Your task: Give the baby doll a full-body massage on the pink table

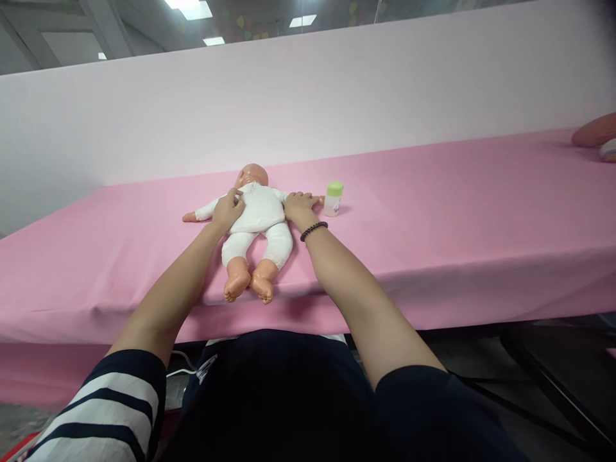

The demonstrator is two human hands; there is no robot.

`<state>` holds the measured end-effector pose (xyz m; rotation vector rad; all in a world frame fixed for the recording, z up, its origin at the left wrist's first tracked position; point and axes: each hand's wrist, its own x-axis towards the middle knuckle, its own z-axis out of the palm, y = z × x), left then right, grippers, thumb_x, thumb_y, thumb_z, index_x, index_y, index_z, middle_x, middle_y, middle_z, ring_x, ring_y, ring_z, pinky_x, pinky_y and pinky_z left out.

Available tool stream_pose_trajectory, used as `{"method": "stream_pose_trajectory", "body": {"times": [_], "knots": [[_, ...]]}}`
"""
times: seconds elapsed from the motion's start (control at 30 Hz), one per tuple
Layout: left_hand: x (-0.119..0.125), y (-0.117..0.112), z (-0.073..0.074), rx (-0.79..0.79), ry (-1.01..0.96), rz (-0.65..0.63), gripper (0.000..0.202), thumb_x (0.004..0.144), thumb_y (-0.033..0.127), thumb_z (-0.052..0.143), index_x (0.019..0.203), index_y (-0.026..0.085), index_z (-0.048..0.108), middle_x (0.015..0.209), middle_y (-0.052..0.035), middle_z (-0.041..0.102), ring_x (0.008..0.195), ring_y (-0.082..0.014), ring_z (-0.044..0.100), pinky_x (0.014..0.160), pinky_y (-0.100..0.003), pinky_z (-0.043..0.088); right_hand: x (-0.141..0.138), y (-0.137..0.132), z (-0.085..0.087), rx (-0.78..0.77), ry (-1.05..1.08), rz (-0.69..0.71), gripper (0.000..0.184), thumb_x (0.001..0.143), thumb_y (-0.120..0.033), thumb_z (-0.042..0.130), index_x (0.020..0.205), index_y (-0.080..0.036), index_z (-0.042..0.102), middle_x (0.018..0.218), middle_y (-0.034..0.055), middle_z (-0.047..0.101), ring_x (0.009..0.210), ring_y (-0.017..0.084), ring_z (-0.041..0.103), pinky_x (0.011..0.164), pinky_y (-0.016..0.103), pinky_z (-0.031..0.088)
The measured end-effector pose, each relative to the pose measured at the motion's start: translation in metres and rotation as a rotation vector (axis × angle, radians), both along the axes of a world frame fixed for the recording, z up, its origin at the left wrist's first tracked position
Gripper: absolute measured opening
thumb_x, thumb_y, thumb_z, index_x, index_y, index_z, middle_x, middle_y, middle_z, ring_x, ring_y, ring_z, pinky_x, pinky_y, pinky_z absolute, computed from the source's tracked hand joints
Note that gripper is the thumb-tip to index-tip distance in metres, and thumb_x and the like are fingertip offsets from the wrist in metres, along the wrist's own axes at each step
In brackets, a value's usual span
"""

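A baby doll [257, 218] in a white suit lies on its back on the pink table [433, 205], feet toward me and over the front edge. My left hand [229, 208] rests on the doll's chest near its shoulder, fingers curled against the white cloth. My right hand [299, 205], with a dark bead bracelet at the wrist, lies flat over the doll's outstretched arm. A small white bottle with a green cap [333, 198] stands upright just right of my right hand.
A pale pink wall panel [337, 96] rises behind the table. At the far right edge lies a pinkish rounded object [597, 131], partly cut off. Dark table legs [543, 378] show below on the right.
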<state>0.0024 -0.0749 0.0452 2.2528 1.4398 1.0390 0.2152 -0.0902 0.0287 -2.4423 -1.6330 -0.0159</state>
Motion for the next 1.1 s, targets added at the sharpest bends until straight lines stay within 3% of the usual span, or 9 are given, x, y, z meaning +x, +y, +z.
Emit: {"method": "stream_pose_trajectory", "body": {"times": [0.33, 0.67, 0.87, 1.1], "knots": [[-0.0008, 0.0012, -0.0008, 0.01, -0.018, -0.001, 0.032, 0.091, 0.031, 0.063, 0.122, 0.024, 0.067, 0.094, -0.0094, 0.075, 0.101, -0.0323, 0.067, 0.09, -0.044, 0.048, -0.0012, -0.0046, 0.0046, -0.029, 0.004, 0.004, 0.056, 0.105, -0.016, 0.034, 0.158, -0.002, 0.047, 0.154, 0.0331, 0.048, 0.141, 0.047, 0.045, 0.108, 0.072, 0.037], [-0.0006, 0.0053, -0.0035, 0.02, -0.011, 0.004, 0.032, 0.092, 0.025, 0.06, 0.124, 0.019, 0.064, 0.089, -0.0084, 0.072, 0.085, -0.0266, 0.062, 0.081, -0.04, 0.044, -0.0018, -0.0061, 0.0049, -0.047, -0.024, -0.005, 0.058, 0.105, -0.018, 0.034, 0.161, -0.005, 0.045, 0.156, 0.033, 0.047, 0.142, 0.045, 0.046, 0.108, 0.072, 0.038], [-0.0008, 0.0078, -0.0044, 0.005, -0.004, 0.012, 0.034, 0.093, 0.025, 0.059, 0.126, 0.018, 0.063, 0.077, -0.0052, 0.067, 0.078, -0.0258, 0.059, 0.078, -0.04, 0.043, -0.0031, -0.0083, 0.0069, -0.05, -0.032, 0.006, 0.059, 0.103, -0.016, 0.034, 0.159, -0.001, 0.045, 0.156, 0.0337, 0.046, 0.14, 0.047, 0.046, 0.107, 0.072, 0.039], [-0.0003, 0.0072, -0.0029, 0.019, 0.011, 0.016, 0.035, 0.092, 0.023, 0.058, 0.126, 0.018, 0.065, 0.082, -0.0067, 0.068, 0.082, -0.0278, 0.063, 0.079, -0.041, 0.045, -0.0038, -0.0088, 0.0092, -0.064, -0.017, -0.001, 0.059, 0.103, -0.015, 0.033, 0.16, -0.002, 0.045, 0.158, 0.0331, 0.045, 0.144, 0.046, 0.043, 0.108, 0.069, 0.039]]}}
